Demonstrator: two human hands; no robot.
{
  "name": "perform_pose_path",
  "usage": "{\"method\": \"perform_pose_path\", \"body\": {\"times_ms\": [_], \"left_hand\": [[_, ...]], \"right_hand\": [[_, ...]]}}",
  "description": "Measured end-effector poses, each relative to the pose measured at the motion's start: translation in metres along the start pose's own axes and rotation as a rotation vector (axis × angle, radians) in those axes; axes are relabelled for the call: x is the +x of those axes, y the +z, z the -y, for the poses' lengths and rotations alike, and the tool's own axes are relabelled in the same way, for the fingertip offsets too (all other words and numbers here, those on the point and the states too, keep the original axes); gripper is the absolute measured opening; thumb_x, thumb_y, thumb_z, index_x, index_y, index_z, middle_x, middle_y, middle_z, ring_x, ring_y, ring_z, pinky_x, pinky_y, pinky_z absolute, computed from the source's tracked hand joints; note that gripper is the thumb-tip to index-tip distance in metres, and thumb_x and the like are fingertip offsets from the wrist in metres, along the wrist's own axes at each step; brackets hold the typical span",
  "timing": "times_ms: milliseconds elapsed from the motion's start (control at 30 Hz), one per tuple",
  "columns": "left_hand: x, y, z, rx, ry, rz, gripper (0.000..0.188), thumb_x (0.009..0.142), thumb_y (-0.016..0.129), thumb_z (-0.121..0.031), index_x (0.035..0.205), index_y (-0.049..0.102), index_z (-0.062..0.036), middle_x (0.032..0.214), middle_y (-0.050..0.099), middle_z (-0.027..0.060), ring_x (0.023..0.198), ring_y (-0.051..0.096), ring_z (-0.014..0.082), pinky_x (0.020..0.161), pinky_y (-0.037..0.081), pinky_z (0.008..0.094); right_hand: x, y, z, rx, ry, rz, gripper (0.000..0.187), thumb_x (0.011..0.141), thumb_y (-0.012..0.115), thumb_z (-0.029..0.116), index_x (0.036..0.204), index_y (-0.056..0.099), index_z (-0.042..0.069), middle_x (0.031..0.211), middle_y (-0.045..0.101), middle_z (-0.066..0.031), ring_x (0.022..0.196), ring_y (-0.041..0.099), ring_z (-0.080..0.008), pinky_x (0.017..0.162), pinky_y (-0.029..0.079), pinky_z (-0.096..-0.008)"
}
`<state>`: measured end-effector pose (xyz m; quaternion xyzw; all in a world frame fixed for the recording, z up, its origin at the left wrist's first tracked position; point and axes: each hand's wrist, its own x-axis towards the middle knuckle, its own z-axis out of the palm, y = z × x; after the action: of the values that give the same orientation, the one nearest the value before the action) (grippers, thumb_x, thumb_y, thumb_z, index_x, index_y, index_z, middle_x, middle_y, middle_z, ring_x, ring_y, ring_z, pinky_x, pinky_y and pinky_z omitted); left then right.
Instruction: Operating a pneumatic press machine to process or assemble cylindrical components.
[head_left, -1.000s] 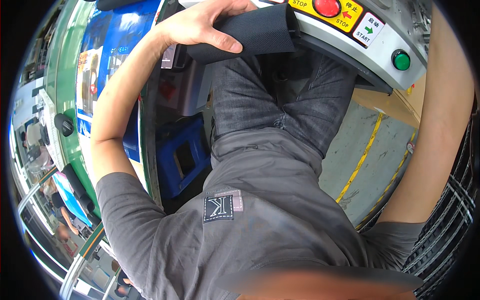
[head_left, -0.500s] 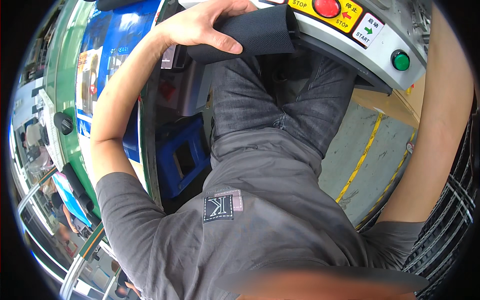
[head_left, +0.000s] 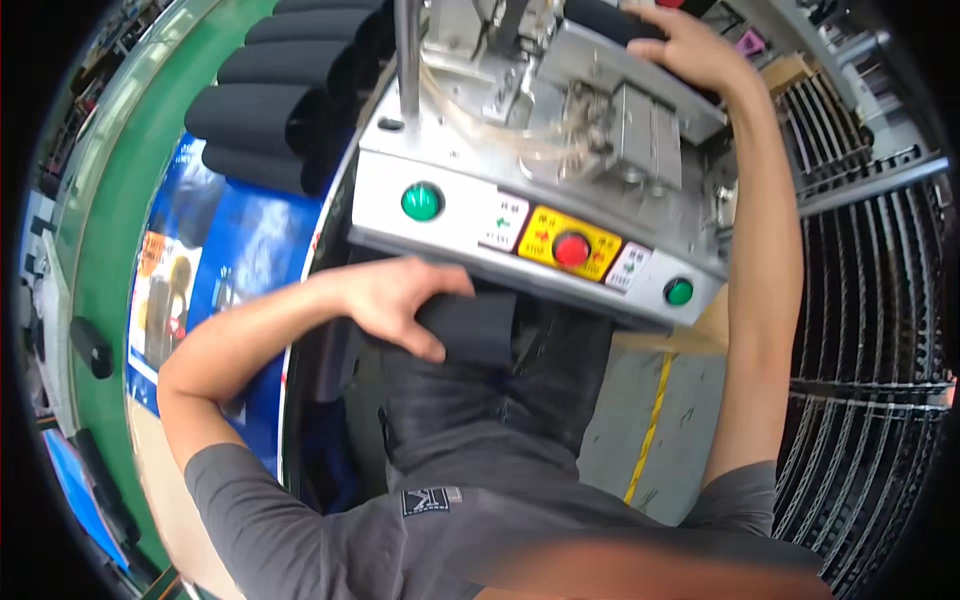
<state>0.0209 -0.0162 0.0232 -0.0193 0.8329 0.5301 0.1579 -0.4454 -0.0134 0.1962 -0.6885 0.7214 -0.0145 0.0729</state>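
Note:
Over my lap, my left hand [head_left: 400,308] is wrapped round a black fabric tube [head_left: 480,328], thumb on the near side and fingers on the far side. The tube lies just below the front edge of a grey metal machine [head_left: 445,245]. My right arm reaches along the machine's right side. At its far end my right hand [head_left: 695,48] grips the end of another black padded piece [head_left: 598,20], which lies behind a metal plate on the machine. That piece is partly cut off by the picture's top edge.
Left of the machine, several black tubes [head_left: 290,65] are piled on a green bench [head_left: 150,130] beside a blue printed sheet [head_left: 240,260]. The machine front carries a red button [head_left: 572,249] and green buttons [head_left: 421,202]. Black wire racks [head_left: 850,300] stand close on the right.
The view has tilted up, bringing the machine top and the tube pile into sight. My right hand, out of frame before, now shows at the black piece. My left hand still holds its tube.

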Motion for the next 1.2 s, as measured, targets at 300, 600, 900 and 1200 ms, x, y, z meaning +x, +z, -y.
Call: {"method": "perform_pose_path", "body": {"times_ms": [300,600,900,1200], "left_hand": [[0.006,-0.006,0.012,0.095,0.229,0.088,0.066,0.077,0.094,-0.027,0.131,0.066,-0.0031,0.122,0.077,0.0177,0.107,0.074,0.0412,0.096,0.059,0.0463],[0.001,-0.012,0.014,0.111,0.181,0.095,0.068,0.078,0.093,-0.028,0.134,0.064,-0.0041,0.125,0.075,0.0173,0.108,0.073,0.0417,0.096,0.058,0.0474],[0.012,-0.008,0.014,0.121,0.222,0.056,0.063,0.078,0.092,-0.028,0.128,0.064,-0.0016,0.116,0.077,0.0180,0.101,0.074,0.0418,0.091,0.059,0.0485],[0.012,-0.011,0.020,0.161,0.177,0.042,0.067,0.078,0.093,-0.027,0.134,0.064,-0.0040,0.125,0.075,0.0183,0.110,0.072,0.0440,0.097,0.058,0.0485]], "right_hand": [[-0.038,-0.002,0.026,-0.062,0.048,-0.278,0.068,0.094,0.080,0.037,0.155,0.066,0.009,0.148,0.074,-0.0141,0.128,0.073,-0.0362,0.108,0.055,-0.0421],[-0.030,-0.021,0.038,0.076,0.125,-0.108,0.076,0.088,0.084,0.021,0.159,0.060,0.002,0.153,0.071,-0.0140,0.131,0.069,-0.0308,0.114,0.051,-0.0398],[-0.035,-0.006,0.053,0.033,0.130,-0.223,0.073,0.089,0.083,0.024,0.156,0.062,0.002,0.149,0.073,-0.0141,0.127,0.071,-0.0323,0.110,0.053,-0.0406],[-0.038,-0.005,0.035,-0.001,0.090,-0.198,0.070,0.094,0.079,0.029,0.156,0.062,0.002,0.148,0.073,-0.0158,0.127,0.072,-0.0316,0.108,0.054,-0.0402]]}}
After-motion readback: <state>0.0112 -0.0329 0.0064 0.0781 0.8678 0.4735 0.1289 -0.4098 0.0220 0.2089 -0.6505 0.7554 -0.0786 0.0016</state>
